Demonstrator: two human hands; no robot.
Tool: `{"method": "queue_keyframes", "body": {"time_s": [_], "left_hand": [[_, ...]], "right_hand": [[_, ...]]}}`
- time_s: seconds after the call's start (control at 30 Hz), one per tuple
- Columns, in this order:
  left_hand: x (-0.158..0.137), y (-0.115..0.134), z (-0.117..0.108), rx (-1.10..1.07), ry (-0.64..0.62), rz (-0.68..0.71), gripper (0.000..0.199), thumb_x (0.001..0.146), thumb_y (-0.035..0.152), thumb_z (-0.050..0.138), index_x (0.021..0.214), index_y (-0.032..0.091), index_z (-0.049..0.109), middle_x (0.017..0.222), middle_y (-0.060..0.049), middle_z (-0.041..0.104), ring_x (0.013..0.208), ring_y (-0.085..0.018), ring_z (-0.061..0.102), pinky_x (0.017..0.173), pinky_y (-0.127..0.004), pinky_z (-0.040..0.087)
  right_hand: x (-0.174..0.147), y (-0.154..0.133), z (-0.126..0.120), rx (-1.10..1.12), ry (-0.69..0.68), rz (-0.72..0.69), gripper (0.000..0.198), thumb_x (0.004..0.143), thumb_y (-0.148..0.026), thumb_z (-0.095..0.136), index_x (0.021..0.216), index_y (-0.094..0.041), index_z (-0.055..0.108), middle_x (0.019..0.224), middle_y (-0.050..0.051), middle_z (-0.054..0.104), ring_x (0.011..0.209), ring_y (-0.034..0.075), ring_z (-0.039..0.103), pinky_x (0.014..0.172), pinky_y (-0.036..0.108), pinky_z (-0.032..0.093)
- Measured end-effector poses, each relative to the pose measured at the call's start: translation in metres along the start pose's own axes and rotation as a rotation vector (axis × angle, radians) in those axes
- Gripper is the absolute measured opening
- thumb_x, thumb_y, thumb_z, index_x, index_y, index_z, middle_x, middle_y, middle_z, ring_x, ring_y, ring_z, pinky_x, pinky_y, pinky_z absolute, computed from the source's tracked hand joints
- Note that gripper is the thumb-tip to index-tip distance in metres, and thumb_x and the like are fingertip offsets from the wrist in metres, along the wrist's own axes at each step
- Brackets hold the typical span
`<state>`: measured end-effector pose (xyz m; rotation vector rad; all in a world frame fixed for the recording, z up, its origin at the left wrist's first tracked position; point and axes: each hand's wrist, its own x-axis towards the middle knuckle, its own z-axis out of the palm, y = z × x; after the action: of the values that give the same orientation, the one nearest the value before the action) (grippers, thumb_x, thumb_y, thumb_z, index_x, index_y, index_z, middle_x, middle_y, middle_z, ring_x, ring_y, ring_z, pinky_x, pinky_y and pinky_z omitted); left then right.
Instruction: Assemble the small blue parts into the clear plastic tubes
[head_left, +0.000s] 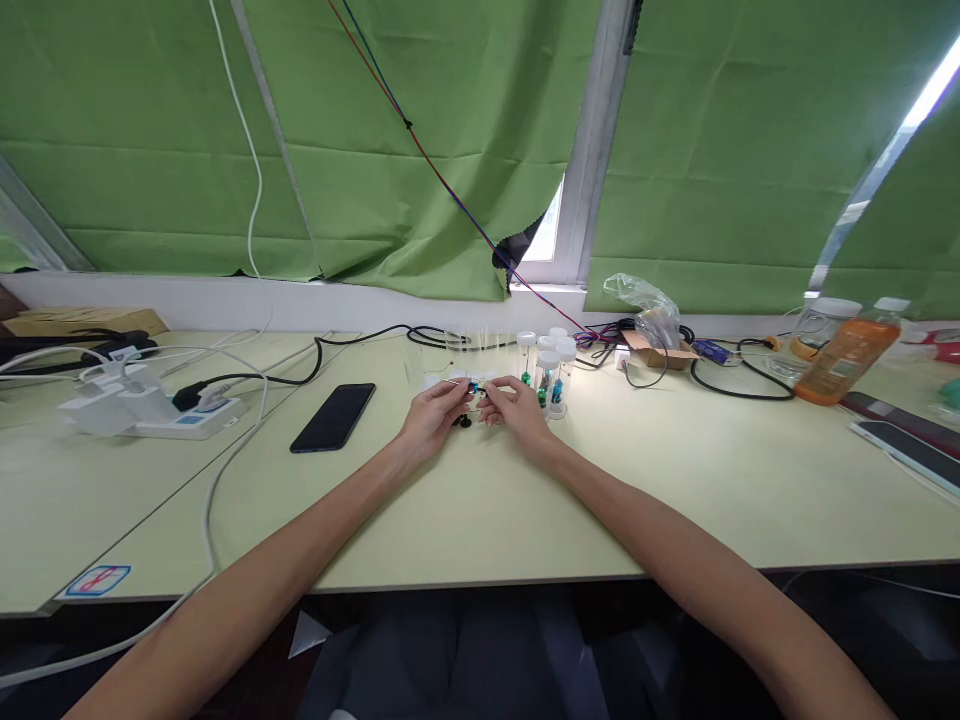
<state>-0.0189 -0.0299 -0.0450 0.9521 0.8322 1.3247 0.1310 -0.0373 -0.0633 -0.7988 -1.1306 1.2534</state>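
No text can be read. A blue-edged sticker (98,579) with a red mark sits on the bench's (480,520) near left corner, illegible.

— What is the person at the table (675,500) wearing on the arms?

— Nothing: both forearms are bare, no sleeves, watch or rings that I can make out. Below the table's near edge, dark grey clothing covers the lap.
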Motion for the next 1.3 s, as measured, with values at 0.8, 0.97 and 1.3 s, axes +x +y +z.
{"method": "queue_keyframes", "body": {"time_s": [0.8, 0.97, 1.3], "left_hand": [[0.0013, -0.0002, -0.0009, -0.012, -0.045, -0.02, 0.022, 0.062, 0.022, 0.085, 0.075, 0.012, 0.071, 0.079, -0.004, 0.068, 0.076, -0.016, 0.068, 0.075, -0.028, 0.053], [0.0026, -0.0025, -0.0011, -0.033, -0.055, -0.004, 0.02, 0.065, 0.021, 0.084, 0.075, 0.011, 0.07, 0.079, -0.005, 0.068, 0.077, -0.016, 0.068, 0.078, -0.028, 0.054], [-0.0003, -0.0003, 0.0001, -0.029, -0.006, 0.026, 0.023, 0.062, 0.025, 0.086, 0.071, 0.013, 0.069, 0.079, -0.004, 0.067, 0.074, -0.015, 0.066, 0.078, -0.029, 0.055]], "right_hand": [[-0.0016, -0.0016, 0.0006, -0.123, -0.087, 0.114, 0.054, 0.082, -0.067, 0.056, 0.066, -0.015, 0.056, 0.048, -0.002, 0.053, 0.038, 0.012, 0.057, 0.035, 0.021, 0.039], [-0.0005, -0.0003, 0.0017, -0.123, -0.047, 0.104, 0.051, 0.081, -0.065, 0.059, 0.069, -0.016, 0.055, 0.054, 0.0, 0.057, 0.043, 0.013, 0.061, 0.038, 0.021, 0.043], [-0.0018, -0.0025, 0.0035, -0.153, 0.002, -0.036, 0.036, 0.071, -0.039, 0.079, 0.085, -0.018, 0.052, 0.066, -0.002, 0.065, 0.052, 0.011, 0.064, 0.05, 0.022, 0.052]]}}
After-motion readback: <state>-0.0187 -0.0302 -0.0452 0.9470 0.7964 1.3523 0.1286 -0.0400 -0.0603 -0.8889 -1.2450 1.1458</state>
